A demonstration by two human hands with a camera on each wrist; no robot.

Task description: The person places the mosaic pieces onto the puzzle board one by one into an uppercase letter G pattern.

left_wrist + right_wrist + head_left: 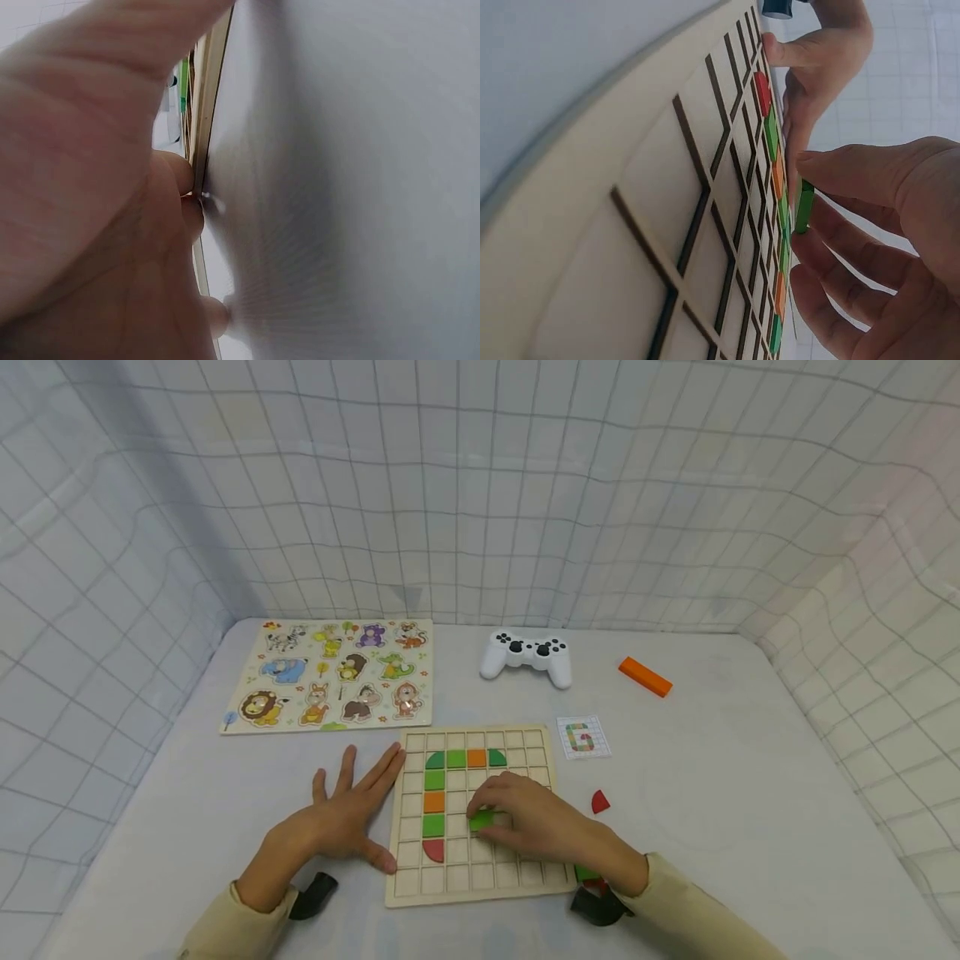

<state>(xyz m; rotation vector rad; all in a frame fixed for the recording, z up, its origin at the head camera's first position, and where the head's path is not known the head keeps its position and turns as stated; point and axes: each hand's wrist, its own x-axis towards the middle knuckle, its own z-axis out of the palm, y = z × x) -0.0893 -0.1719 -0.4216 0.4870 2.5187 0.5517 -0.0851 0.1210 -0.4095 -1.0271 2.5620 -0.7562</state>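
Note:
A wooden grid board [457, 881] lies flat in front of me. My left hand [333, 818] is spread along its left edge, with thumb and fingertips touching the rim. Above the board's middle, my right hand [536, 818] pinches a green square tile [804, 206] between thumb and fingers. In the right wrist view that tile is tilted on edge and looks apart from the grid. Green and orange square tiles [434, 802] form a column and a top row, with dark green quarter-round tiles [436, 761] at the row's ends. A red quarter-round tile [433, 850] ends the column.
A pattern card [583, 737] showing a G lies right of the board, near a loose red quarter-round piece [599, 802]. More tiles [587, 873] are partly hidden under my right forearm. Farther back are an animal puzzle [330, 681], a white game controller [527, 656] and an orange block [645, 677].

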